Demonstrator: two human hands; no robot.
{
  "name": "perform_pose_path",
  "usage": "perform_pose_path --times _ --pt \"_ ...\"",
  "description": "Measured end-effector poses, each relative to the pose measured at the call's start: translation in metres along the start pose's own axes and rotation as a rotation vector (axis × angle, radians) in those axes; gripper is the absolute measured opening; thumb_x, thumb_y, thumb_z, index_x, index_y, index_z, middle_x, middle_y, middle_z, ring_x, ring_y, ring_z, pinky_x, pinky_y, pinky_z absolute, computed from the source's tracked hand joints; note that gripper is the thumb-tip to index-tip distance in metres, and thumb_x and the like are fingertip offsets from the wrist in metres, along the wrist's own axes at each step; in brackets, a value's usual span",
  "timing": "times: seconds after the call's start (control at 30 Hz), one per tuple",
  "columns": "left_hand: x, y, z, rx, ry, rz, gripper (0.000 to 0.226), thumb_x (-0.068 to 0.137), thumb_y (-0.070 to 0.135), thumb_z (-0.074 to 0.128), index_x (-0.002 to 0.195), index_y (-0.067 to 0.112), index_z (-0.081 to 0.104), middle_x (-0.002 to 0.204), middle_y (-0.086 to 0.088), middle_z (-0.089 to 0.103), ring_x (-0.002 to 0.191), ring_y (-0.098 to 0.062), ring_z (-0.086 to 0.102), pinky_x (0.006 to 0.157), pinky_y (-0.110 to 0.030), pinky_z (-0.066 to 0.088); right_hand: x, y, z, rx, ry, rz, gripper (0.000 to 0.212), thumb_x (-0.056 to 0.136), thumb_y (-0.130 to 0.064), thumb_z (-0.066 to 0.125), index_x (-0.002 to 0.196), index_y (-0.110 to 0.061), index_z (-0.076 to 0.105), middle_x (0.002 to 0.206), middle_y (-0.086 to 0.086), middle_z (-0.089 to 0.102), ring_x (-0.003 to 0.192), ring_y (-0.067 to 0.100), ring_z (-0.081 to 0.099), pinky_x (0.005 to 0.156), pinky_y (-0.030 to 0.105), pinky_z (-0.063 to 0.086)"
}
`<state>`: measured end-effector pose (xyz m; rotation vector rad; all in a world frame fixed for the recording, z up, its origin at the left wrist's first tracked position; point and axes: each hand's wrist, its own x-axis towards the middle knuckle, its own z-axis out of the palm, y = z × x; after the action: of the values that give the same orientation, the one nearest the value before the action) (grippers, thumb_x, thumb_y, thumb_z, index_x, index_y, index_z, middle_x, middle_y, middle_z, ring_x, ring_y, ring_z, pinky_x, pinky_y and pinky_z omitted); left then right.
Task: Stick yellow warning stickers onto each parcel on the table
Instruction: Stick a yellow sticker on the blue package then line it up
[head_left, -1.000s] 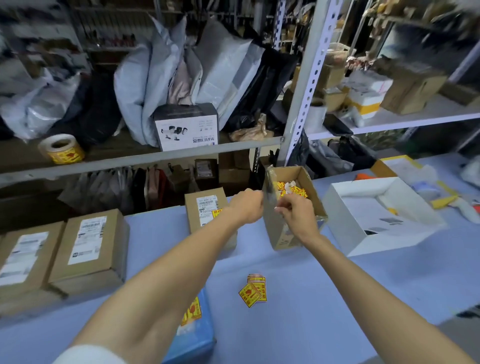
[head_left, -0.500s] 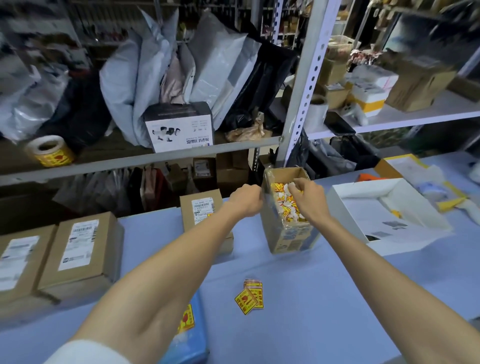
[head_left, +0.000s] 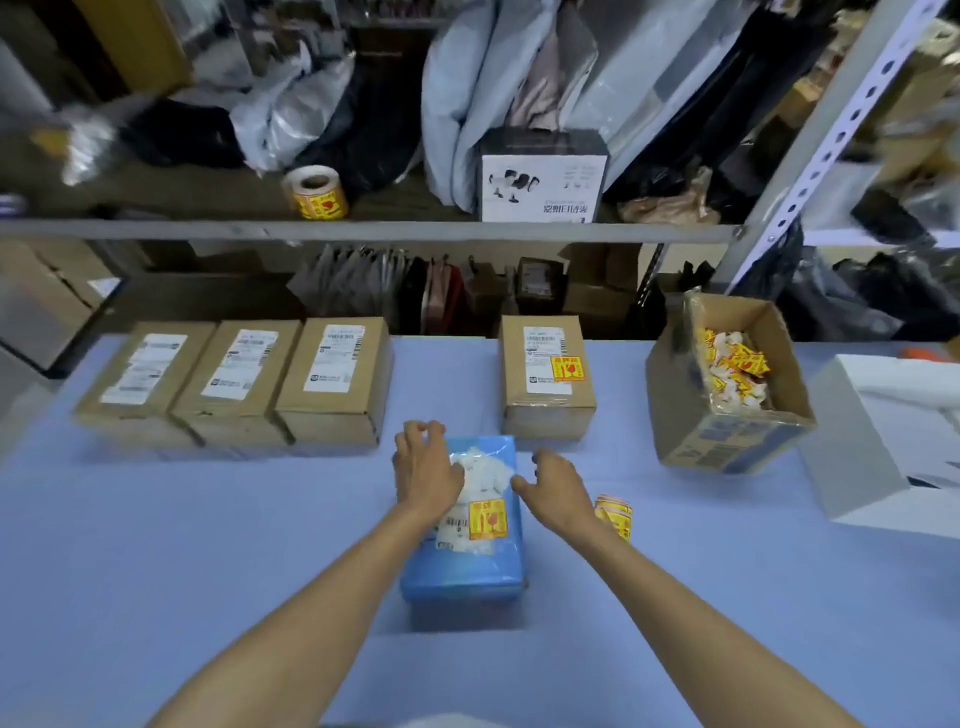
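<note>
On the bench (head_left: 208, 519), my left hand (head_left: 426, 465) curled over the stickered blue parcel (head_left: 467, 566), grip unclear; right hand (head_left: 553, 486) beside it, fingers (head_left: 543, 460) apart, probably to shift it.

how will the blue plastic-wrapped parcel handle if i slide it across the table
The blue plastic-wrapped parcel probably slides easily: its glossy film lies on the smooth blue table. Its crisp boxy edges suggest it stays stiff, not floppy. Lying flat and low, it seems unlikely to tip.
</note>
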<state>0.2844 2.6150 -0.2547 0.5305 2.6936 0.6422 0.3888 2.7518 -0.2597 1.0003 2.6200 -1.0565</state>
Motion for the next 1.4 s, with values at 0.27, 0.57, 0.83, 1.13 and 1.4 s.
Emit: perform_pose_path --times 0.27,0.57,0.83,1.13,1.4 --pt "-0.049 -0.069 0.030 -0.540 -0.178 -0.338 0.072 0.055 0.037 0.082 0.115 0.023 0.045 0.120 -0.011 0.055 0.108 -0.025 0.058 0.093 -0.038 0.049 -0.043 0.006 0.054 0.345 -0.009 0.146 0.049 0.081 -0.026 0.071 0.110 -0.014 0.033 0.101 0.008 0.062 0.090 0.027 0.062 0.075 0.035 0.048" --pt "-0.021 -0.066 -0.004 -0.729 -0.133 -0.309 0.060 0.080 0.018 0.076 0.132 0.014 0.046 0.123 -0.002 0.058 0.100 -0.015 0.054 0.077 -0.022 0.044 -0.017 -0.029 0.039 0.643 0.034 0.072 0.050 0.083 -0.003 0.066 0.126 -0.017 0.045 0.115 0.000 0.058 0.095 0.017 0.062 0.070 0.030 0.054" --pt "0.057 -0.051 -0.032 -0.727 -0.182 -0.275 0.038 0.084 0.009 0.068 0.121 0.013 0.059 0.115 -0.002 0.066 0.101 -0.024 0.062 0.081 -0.029 0.048 0.040 -0.067 0.021 0.515 0.074 0.076 0.032 0.083 -0.007 0.066 0.115 -0.010 0.060 0.113 0.006 0.068 0.095 0.020 0.064 0.080 0.034 0.053" --pt "0.126 -0.043 -0.029 -0.576 -0.218 -0.227 0.038 0.089 0.021 0.064 0.124 0.018 0.051 0.123 -0.002 0.063 0.109 -0.025 0.060 0.096 -0.044 0.049 0.101 -0.101 0.010 0.268 0.093 0.083 0.032 0.089 0.002 0.054 0.119 -0.009 0.049 0.120 0.008 0.060 0.108 0.025 0.059 0.080 0.040 0.056" --pt "0.153 -0.038 -0.020 -0.444 -0.255 -0.203 0.052 0.090 0.020 0.063 0.135 0.016 0.038 0.130 -0.003 0.057 0.115 -0.023 0.056 0.089 -0.033 0.048 0.124 -0.092 0.020 0.182 0.154 0.093 0.036 0.083 0.007 0.053 0.115 -0.010 0.049 0.115 0.010 0.057 0.107 0.028 0.057 0.086 0.044 0.053"
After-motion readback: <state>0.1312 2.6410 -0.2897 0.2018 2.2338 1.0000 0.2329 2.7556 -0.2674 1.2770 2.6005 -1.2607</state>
